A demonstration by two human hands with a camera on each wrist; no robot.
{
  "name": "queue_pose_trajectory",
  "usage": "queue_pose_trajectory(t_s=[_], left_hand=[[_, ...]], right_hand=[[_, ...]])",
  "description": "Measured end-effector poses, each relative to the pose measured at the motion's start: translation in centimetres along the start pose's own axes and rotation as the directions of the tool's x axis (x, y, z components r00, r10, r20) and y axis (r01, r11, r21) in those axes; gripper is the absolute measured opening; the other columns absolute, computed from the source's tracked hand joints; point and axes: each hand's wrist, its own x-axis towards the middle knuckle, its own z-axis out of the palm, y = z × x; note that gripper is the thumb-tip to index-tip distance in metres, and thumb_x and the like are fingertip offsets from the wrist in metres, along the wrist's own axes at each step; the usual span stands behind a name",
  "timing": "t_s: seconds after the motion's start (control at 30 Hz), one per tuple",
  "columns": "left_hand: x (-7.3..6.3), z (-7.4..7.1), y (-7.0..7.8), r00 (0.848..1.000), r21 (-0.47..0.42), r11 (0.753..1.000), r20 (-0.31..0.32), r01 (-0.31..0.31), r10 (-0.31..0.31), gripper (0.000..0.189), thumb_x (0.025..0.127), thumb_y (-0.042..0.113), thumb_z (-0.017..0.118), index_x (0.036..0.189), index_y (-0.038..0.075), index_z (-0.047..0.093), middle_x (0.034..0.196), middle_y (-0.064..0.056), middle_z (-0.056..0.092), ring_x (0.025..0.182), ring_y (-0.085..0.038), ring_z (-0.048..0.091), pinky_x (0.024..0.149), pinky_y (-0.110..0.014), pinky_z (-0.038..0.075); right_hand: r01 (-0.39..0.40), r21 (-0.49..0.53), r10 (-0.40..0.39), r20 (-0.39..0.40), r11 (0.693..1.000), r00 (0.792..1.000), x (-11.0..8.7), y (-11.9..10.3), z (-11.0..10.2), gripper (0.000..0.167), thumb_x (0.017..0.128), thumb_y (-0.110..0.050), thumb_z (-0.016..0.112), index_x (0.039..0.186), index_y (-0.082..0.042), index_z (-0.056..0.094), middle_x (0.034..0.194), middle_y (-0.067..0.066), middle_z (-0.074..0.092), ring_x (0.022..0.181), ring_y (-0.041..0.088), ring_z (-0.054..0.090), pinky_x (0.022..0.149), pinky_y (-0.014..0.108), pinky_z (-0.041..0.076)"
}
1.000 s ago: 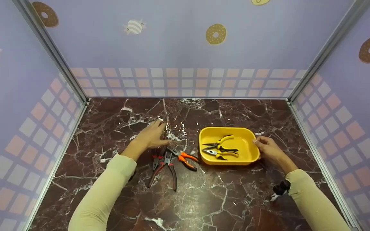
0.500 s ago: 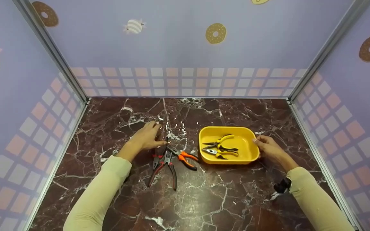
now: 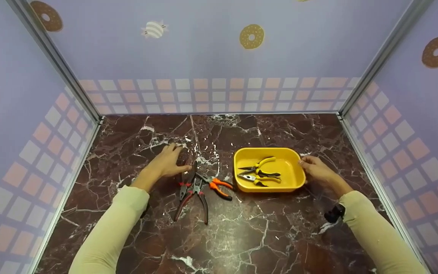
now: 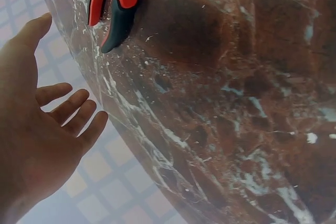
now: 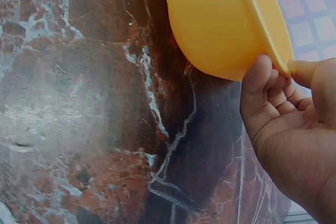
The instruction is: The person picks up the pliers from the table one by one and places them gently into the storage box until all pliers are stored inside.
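Observation:
In the head view my left hand (image 3: pixel 164 163) hovers with loose, spread fingers just left of a cluster of pliers. The left wrist view shows that hand (image 4: pixel 50 135) holding nothing, apart from the red-and-black handles of a pair of pliers (image 4: pixel 122 17). Red-and-black pliers (image 3: pixel 205 205) and orange-handled pliers (image 3: pixel 219 185) lie crossed, with another red-and-black pair (image 3: pixel 183 189) beside them, pointing the other way. My right hand (image 3: pixel 319 172) pinches the right rim of a yellow plastic bin (image 3: pixel 290 165), thumb on one side and fingers on the other. Inside lie two yellow-and-black pliers (image 3: pixel 266 175).
A dark red marbled tabletop (image 3: pixel 238 236) carries everything. Lilac panels with printed squares and doughnuts (image 3: pixel 252 37) enclose it at the back and both sides, joined by metal corner rails (image 3: pixel 378 57). A black wrist device (image 3: pixel 334 214) sits at the right cuff.
My left hand has drawn back to the left, away from the pliers. My right hand keeps its hold on the bin's rim. The head view has shifted slightly.

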Motion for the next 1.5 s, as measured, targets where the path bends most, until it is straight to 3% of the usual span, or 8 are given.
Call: queue_pose_trajectory(t_s=[0.27, 0.43, 0.63, 0.87, 1.3, 1.5], left_hand=[[-0.6, 0.8, 0.1, 1.0, -0.039, 0.999, 0.024, 0.02, -0.02, 0.097, 0.096, 0.057, 0.071, 0.16, -0.006, 0.037, 0.165, -0.032, 0.026, 0.152, -0.051, 0.027, 0.118, -0.066, 0.033], [-1.1, 1.8, 0.5, 0.999, -0.011, 1.0, 0.032, 0.029, -0.029, 0.099, 0.096, 0.059, 0.07, 0.158, -0.01, 0.037, 0.162, -0.034, 0.028, 0.152, -0.052, 0.026, 0.118, -0.064, 0.034], [-1.2, 3.0, 1.2, 0.995, 0.014, 0.997, 0.049, 0.082, -0.083, 0.102, 0.095, 0.063, 0.069, 0.158, -0.01, 0.036, 0.164, -0.035, 0.025, 0.153, -0.053, 0.024, 0.116, -0.063, 0.037], [-1.3, 4.0, 1.6, 0.994, 0.029, 0.995, 0.055, 0.096, -0.097, 0.103, 0.095, 0.062, 0.07, 0.159, -0.011, 0.034, 0.167, -0.036, 0.02, 0.156, -0.051, 0.019, 0.119, -0.061, 0.034], [-1.3, 4.6, 1.8, 0.996, 0.014, 0.996, 0.008, 0.086, -0.086, 0.101, 0.095, 0.059, 0.072, 0.153, -0.015, 0.039, 0.161, -0.038, 0.027, 0.152, -0.05, 0.026, 0.116, -0.058, 0.041], [-1.2, 4.7, 1.7, 0.995, -0.006, 0.996, 0.015, 0.094, -0.094, 0.099, 0.096, 0.057, 0.07, 0.155, -0.015, 0.036, 0.163, -0.037, 0.023, 0.154, -0.05, 0.022, 0.117, -0.058, 0.039]], right_hand=[[-0.041, 0.01, 0.041, 0.041, 0.999, 0.998, 0.1, -0.8, -0.7, 0.028, 0.114, -0.015, 0.043, 0.126, 0.01, 0.044, 0.086, 0.006, 0.051, 0.071, 0.017, 0.057, 0.063, 0.033, 0.054], [-0.022, 0.02, 0.021, 0.053, 1.0, 0.998, 0.1, -0.6, -0.6, 0.026, 0.113, -0.013, 0.046, 0.124, 0.011, 0.045, 0.094, 0.012, 0.054, 0.071, 0.018, 0.058, 0.062, 0.032, 0.054], [0.039, -0.002, -0.039, 0.043, 0.999, 0.998, 0.3, -0.2, -0.4, 0.02, 0.112, -0.011, 0.049, 0.115, 0.008, 0.046, 0.085, 0.008, 0.05, 0.066, 0.017, 0.058, 0.058, 0.032, 0.054], [0.049, 0.003, -0.049, 0.018, 0.999, 0.999, 0.2, 0.0, -0.2, 0.028, 0.112, -0.011, 0.05, 0.123, 0.014, 0.044, 0.09, 0.013, 0.052, 0.068, 0.018, 0.058, 0.058, 0.033, 0.054], [0.07, -0.014, -0.07, 0.001, 0.997, 0.998, 0.3, 0.4, 0.1, 0.016, 0.112, -0.011, 0.051, 0.113, 0.005, 0.047, 0.085, 0.007, 0.05, 0.067, 0.016, 0.058, 0.056, 0.032, 0.054], [0.077, -0.016, -0.077, 0.003, 0.997, 0.997, 0.2, 0.2, 0.2, 0.017, 0.112, -0.011, 0.051, 0.115, 0.005, 0.047, 0.086, 0.007, 0.049, 0.067, 0.016, 0.057, 0.056, 0.031, 0.053]])
